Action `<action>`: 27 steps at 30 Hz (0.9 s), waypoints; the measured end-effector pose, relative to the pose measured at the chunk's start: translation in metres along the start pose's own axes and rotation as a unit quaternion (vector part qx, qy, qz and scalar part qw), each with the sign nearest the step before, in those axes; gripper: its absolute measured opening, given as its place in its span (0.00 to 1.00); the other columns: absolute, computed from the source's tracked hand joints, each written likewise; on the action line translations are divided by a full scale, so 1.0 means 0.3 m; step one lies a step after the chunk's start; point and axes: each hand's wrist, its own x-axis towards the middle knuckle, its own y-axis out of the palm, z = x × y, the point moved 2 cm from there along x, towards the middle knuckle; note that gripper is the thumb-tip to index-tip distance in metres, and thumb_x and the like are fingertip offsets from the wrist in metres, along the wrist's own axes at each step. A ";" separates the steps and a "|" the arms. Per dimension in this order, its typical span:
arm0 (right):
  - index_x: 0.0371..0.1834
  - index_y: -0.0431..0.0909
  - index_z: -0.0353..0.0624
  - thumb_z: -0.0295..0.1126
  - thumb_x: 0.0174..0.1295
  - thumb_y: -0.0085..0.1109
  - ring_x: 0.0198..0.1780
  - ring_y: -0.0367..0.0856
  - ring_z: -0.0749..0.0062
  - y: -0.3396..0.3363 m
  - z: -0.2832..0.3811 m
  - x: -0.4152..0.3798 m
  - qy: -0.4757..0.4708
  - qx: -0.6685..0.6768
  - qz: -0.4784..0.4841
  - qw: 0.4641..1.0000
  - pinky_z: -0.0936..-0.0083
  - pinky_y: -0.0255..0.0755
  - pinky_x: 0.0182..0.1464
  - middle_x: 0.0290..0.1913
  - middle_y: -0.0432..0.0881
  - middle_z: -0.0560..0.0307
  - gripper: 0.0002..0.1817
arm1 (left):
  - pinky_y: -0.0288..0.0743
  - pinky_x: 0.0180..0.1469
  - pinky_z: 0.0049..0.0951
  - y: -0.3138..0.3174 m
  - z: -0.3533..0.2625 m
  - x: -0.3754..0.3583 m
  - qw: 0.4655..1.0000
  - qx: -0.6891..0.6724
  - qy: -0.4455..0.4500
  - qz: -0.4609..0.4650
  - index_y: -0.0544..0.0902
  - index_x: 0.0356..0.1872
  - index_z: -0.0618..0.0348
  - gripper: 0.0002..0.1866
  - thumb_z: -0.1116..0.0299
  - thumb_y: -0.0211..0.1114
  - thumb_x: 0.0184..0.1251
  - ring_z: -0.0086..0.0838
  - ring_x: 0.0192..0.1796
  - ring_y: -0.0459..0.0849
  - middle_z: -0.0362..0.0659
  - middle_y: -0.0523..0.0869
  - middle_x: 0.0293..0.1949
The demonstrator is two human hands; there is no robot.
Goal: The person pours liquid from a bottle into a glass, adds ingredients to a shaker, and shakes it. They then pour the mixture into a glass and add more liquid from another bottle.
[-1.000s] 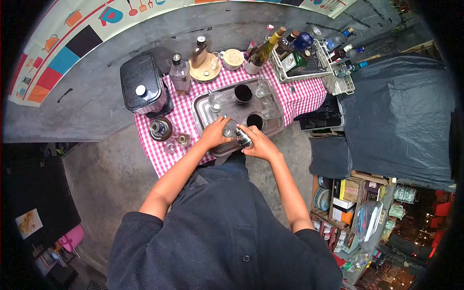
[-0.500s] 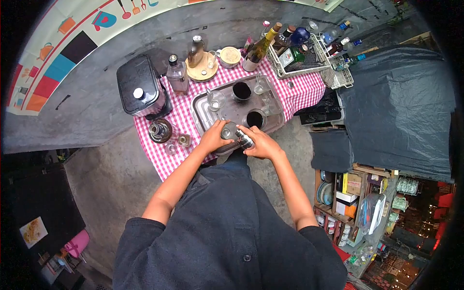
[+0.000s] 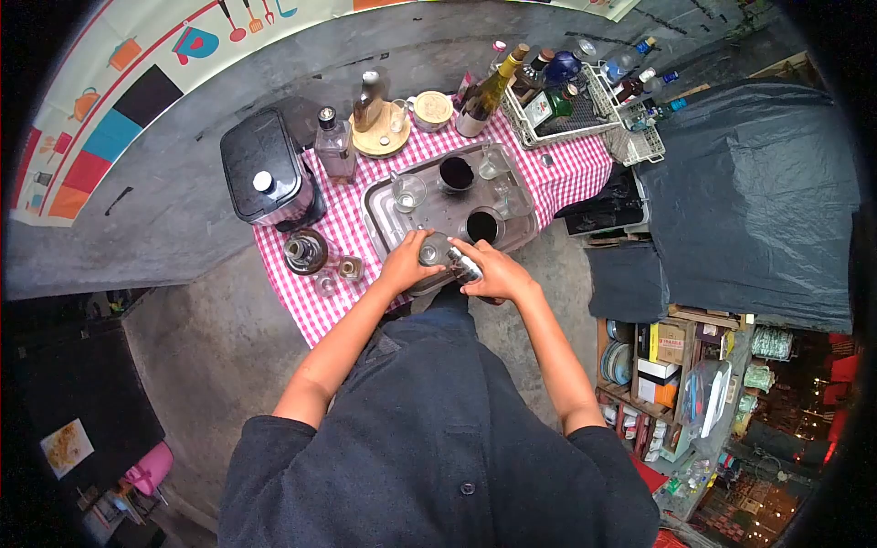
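Over the near edge of a metal tray [image 3: 388,196], the left hand [image 3: 404,263] grips a small glass [image 3: 429,248] while the right hand [image 3: 491,271], just right, holds a steel jigger [image 3: 463,266] tilted toward it.

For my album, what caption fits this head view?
Left hand steadies a small glass while right hand tips a metal jigger over a tray.

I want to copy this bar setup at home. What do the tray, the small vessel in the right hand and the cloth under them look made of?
The tray looks like brushed metal: dull grey sheen, rolled rim. The small vessel in the right hand seems polished metal, with bright glints. The cloth appears woven fabric, red-and-white check, draping over the table edge.
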 end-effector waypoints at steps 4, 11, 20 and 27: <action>0.78 0.56 0.70 0.37 0.43 0.77 0.50 0.80 0.43 -0.004 0.003 0.004 -0.005 -0.002 0.004 1.000 0.57 0.76 0.51 0.48 0.74 0.42 0.56 | 0.77 0.55 0.45 -0.003 -0.004 -0.001 1.000 0.000 -0.002 -0.002 0.70 0.65 0.50 0.41 0.53 0.79 0.49 0.51 0.57 0.81 0.51 0.78 0.56; 0.78 0.56 0.72 0.37 0.43 0.77 0.47 0.80 0.41 -0.003 -0.003 0.016 -0.023 -0.005 0.006 1.000 0.56 0.76 0.49 0.45 0.74 0.41 0.56 | 0.77 0.54 0.46 -0.004 -0.008 -0.004 1.000 -0.005 -0.003 0.001 0.70 0.66 0.51 0.42 0.53 0.79 0.49 0.51 0.57 0.80 0.51 0.78 0.55; 0.78 0.56 0.73 0.39 0.43 0.77 0.46 0.81 0.43 -0.013 0.005 0.021 -0.020 -0.021 0.012 1.000 0.56 0.76 0.48 0.44 0.75 0.42 0.56 | 0.77 0.56 0.46 0.003 0.001 -0.003 1.000 -0.010 0.004 -0.005 0.69 0.66 0.51 0.42 0.54 0.79 0.49 0.52 0.58 0.80 0.51 0.77 0.55; 0.78 0.58 0.68 0.38 0.43 0.77 0.48 0.80 0.47 -0.030 0.025 0.023 0.005 -0.026 0.036 0.999 0.57 0.74 0.50 0.45 0.75 0.46 0.55 | 0.76 0.56 0.45 0.007 0.006 -0.002 1.000 -0.016 -0.003 0.002 0.70 0.66 0.50 0.42 0.55 0.79 0.49 0.51 0.58 0.80 0.51 0.77 0.56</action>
